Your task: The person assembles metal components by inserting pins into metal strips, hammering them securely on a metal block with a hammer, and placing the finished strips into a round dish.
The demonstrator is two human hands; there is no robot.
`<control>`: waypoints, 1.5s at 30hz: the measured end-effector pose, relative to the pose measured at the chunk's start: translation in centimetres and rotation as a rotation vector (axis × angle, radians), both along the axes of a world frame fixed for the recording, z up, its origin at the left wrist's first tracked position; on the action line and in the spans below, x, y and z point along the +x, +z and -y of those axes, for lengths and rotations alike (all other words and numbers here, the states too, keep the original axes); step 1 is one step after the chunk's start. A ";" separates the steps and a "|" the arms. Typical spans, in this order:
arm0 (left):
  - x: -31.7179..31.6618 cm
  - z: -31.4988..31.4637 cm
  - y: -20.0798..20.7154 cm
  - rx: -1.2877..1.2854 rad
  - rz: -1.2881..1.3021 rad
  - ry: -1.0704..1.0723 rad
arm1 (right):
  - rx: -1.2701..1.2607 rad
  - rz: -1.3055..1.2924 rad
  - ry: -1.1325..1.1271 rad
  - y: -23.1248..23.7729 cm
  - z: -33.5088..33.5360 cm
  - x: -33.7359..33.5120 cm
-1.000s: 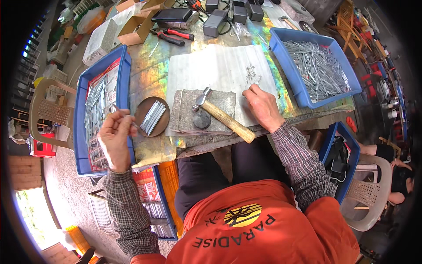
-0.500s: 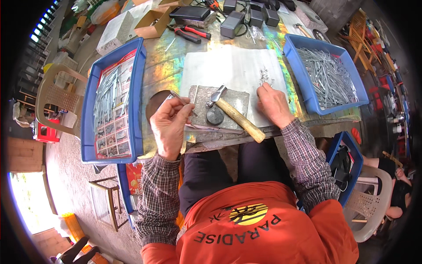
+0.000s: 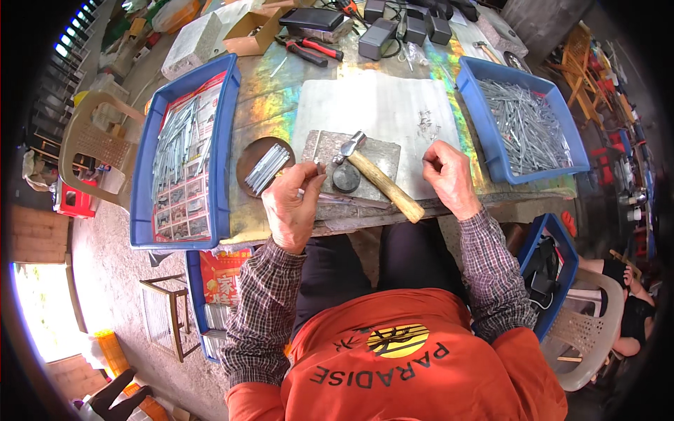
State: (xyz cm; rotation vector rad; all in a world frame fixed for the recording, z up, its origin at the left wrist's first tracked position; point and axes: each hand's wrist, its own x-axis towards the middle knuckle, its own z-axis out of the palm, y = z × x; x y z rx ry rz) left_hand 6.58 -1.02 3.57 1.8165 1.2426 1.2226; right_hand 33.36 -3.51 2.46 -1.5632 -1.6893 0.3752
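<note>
My left hand (image 3: 292, 207) is closed in a pinch beside a grey metal block (image 3: 382, 153); a small metallic bit shows at its fingertips, too small to name. My right hand (image 3: 453, 179) is also pinched, over the right part of a white sheet (image 3: 372, 98); whatever lies between its fingers is hidden. Across the block rests a hammer (image 3: 382, 179) with a wooden handle, its head pointing away from me. A dark round metal piece (image 3: 345, 178) sits next to the hammer. Left of the block, a round brown dish (image 3: 250, 156) holds thin metal strips (image 3: 270, 170).
Blue trays stand on both sides: the left tray (image 3: 223, 151) has long metal strips on printed paper, the right tray (image 3: 498, 165) a heap of thin metal pieces. Tiny dark parts (image 3: 425, 123) lie on the sheet. Red-handled pliers (image 3: 309, 50) and an open cardboard box (image 3: 251, 34) are farther back.
My left hand has moved right and toward me, uncovering the dish of strips. My right hand has drawn back from the tiny parts, toward me and slightly right.
</note>
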 end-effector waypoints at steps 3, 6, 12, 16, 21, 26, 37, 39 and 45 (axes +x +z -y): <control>-0.1 0.2 0.1 0.016 -0.030 0.017 | -0.014 -0.079 -0.005 -0.9 0.0 0.1; 0.1 0.2 0.2 0.005 -0.007 0.022 | -0.004 -0.279 -0.032 -1.3 0.0 0.0; -0.1 0.1 -0.4 -0.096 0.205 0.059 | 0.040 -0.173 -0.001 -0.4 1.0 0.0; -0.1 0.7 0.4 -0.192 0.477 -0.006 | 0.012 -0.321 -0.008 1.5 2.4 -1.3; 0.8 1.8 0.9 -0.372 0.780 -0.121 | 0.072 -0.315 0.015 3.8 4.2 -3.5; 1.8 3.3 0.9 -0.516 0.953 -0.215 | -0.031 -0.562 0.193 4.5 5.3 -7.5; 2.4 4.8 0.9 -0.620 1.157 -0.280 | 0.039 -0.655 0.228 3.5 5.4 -9.6; 2.3 4.9 1.0 -0.652 1.169 -0.285 | 0.045 -0.656 0.228 3.5 5.5 -9.7; 2.4 5.0 1.1 -0.681 1.218 -0.304 | 0.059 -0.649 0.196 3.4 5.7 -9.8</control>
